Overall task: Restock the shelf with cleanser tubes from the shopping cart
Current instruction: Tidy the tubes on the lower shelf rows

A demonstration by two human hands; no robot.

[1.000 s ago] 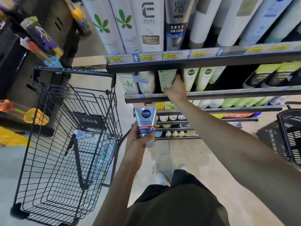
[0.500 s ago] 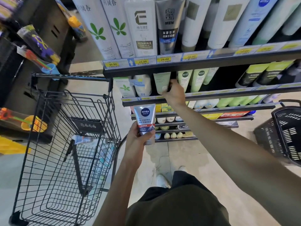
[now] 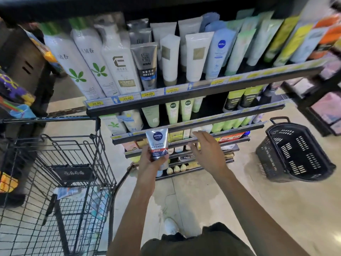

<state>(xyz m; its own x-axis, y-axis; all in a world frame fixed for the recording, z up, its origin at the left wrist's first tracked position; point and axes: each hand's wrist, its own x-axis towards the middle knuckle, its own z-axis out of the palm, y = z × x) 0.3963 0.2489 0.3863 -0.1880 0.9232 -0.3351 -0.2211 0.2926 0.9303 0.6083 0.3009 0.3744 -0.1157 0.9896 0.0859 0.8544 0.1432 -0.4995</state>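
My left hand [image 3: 150,162] grips a silver Nivea Men cleanser tube [image 3: 157,143] upright, cap end down, in front of the lower shelves. My right hand [image 3: 206,151] hovers just right of the tube with fingers spread and straight, holding nothing, clear of the shelf. The shelf unit [image 3: 184,93] holds rows of cleanser tubes, among them a grey MEN tube [image 3: 146,65] and a blue Nivea tube [image 3: 219,52] on the upper row. The black wire shopping cart [image 3: 60,163] stands at the left with a few tubes [image 3: 69,192] lying in it.
A black plastic basket [image 3: 295,152] sits on the floor at the right. A dark rack with colourful toys [image 3: 16,93] stands behind the cart. My shoes [image 3: 170,226] are on the tiled floor between cart and shelf.
My right hand has left the pale green tubes on the second shelf and drawn back down beside the Nivea tube. My head has tilted up, showing more of the top shelf.
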